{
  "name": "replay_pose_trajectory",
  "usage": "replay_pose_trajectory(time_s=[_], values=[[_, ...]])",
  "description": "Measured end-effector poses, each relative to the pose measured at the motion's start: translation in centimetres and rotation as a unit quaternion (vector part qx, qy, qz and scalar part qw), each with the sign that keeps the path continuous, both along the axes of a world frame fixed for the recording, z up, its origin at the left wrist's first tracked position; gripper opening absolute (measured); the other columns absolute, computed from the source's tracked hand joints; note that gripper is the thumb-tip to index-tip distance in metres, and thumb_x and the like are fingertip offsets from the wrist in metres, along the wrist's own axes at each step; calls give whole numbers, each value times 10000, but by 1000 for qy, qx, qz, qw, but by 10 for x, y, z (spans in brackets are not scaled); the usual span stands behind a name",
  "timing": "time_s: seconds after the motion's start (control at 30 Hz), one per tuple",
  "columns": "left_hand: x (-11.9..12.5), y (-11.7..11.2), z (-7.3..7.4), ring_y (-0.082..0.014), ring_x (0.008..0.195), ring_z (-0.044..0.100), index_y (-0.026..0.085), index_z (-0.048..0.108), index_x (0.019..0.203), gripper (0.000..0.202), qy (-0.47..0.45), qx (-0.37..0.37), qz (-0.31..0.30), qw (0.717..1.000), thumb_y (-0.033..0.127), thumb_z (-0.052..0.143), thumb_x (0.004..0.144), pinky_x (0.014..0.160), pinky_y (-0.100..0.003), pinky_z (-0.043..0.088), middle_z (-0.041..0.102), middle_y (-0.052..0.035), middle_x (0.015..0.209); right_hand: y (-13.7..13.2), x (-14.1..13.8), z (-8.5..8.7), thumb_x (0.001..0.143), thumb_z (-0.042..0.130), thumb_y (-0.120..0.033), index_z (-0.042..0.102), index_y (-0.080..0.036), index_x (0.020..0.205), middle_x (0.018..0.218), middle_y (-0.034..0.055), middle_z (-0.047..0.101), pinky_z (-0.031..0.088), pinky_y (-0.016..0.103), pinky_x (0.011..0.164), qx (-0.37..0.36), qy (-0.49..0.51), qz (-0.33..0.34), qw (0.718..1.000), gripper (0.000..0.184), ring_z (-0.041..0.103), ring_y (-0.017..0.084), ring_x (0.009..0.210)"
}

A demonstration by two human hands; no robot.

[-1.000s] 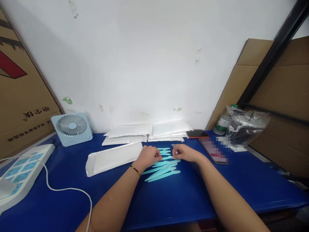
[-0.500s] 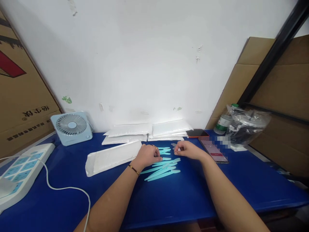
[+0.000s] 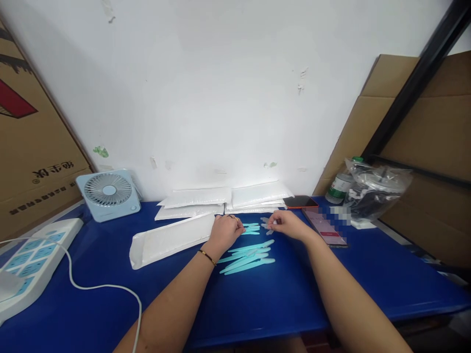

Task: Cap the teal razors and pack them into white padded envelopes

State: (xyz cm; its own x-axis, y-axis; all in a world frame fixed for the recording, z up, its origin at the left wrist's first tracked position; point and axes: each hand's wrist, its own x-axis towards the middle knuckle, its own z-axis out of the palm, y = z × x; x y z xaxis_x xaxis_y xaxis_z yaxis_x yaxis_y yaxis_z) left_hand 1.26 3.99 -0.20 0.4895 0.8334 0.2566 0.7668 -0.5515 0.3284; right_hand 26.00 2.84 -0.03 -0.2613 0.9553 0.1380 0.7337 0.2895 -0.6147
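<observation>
Slim teal eyebrow razors lie in two groups on the blue table. The lower razors (image 3: pixel 248 257) fan out loosely with their pale ends to the right. Further back, the upper razors (image 3: pixel 252 228) lie close together, their left ends hidden under my left hand (image 3: pixel 227 232). Its fingers are closed at a razor in that upper group. My right hand (image 3: pixel 283 224) is pinched on a small clear blade cap (image 3: pixel 274 223). Beneath and beside its fingertips are several more loose clear caps (image 3: pixel 264 221).
White padded mailers (image 3: pixel 198 197) are stacked by the wall, and another mailer (image 3: pixel 172 240) lies left of my hand. A blue fan (image 3: pixel 108 196), power strip (image 3: pixel 40 260) and white cable (image 3: pixel 106 286) are leftward. Phones (image 3: pixel 327 230), a bottle (image 3: pixel 337 189) and a plastic bag (image 3: pixel 379 191) are rightward.
My left hand has moved slightly back, and a razor has gone from the lower group to the upper one. My right hand has shifted a little right, showing more of the caps.
</observation>
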Motion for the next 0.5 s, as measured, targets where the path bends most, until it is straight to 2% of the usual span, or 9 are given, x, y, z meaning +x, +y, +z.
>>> replay_pose_trajectory(time_s=[0.07,0.1,0.17,0.27,0.4,0.5], values=[[-1,1,-2,-172,814,597,225,666,792,155,-10,1,5,1000,355,581,808,791,-320,357,680,6,844,-1,6,3,703,672,-343,689,-160,778,703,17,595,371,231,556,10,2,-24,1000,199,514,130,611],[-1,1,-2,-173,825,599,227,665,810,154,-16,0,6,1000,358,584,805,793,-317,361,679,5,857,-3,7,5,691,686,-350,689,-163,795,724,18,598,381,233,569,7,8,-8,1000,214,525,135,633],[-2,-1,-1,-168,826,602,229,662,834,163,-26,-9,-4,1000,367,580,805,785,-304,368,679,8,866,-7,5,9,647,730,-361,693,-173,812,767,19,604,402,236,601,-19,18,64,998,253,547,147,684],[-3,-7,2,-149,769,605,228,666,805,207,-19,-37,-55,998,407,561,810,759,-286,368,682,20,821,-10,-2,10,559,793,-344,704,-183,772,767,11,595,414,238,609,-64,-2,156,986,282,554,156,706],[0,-14,4,-147,744,602,234,673,791,282,9,-46,-112,993,493,561,790,737,-286,348,685,29,775,-10,-9,5,652,726,-320,696,-183,721,725,3,586,405,236,596,-69,-23,162,984,157,534,138,662],[3,-14,3,-147,760,604,240,677,779,225,24,-42,-119,992,430,560,809,745,-289,341,693,32,780,-9,-11,6,715,665,-305,690,-181,748,750,10,599,411,240,617,-60,-12,139,988,131,538,133,667]])
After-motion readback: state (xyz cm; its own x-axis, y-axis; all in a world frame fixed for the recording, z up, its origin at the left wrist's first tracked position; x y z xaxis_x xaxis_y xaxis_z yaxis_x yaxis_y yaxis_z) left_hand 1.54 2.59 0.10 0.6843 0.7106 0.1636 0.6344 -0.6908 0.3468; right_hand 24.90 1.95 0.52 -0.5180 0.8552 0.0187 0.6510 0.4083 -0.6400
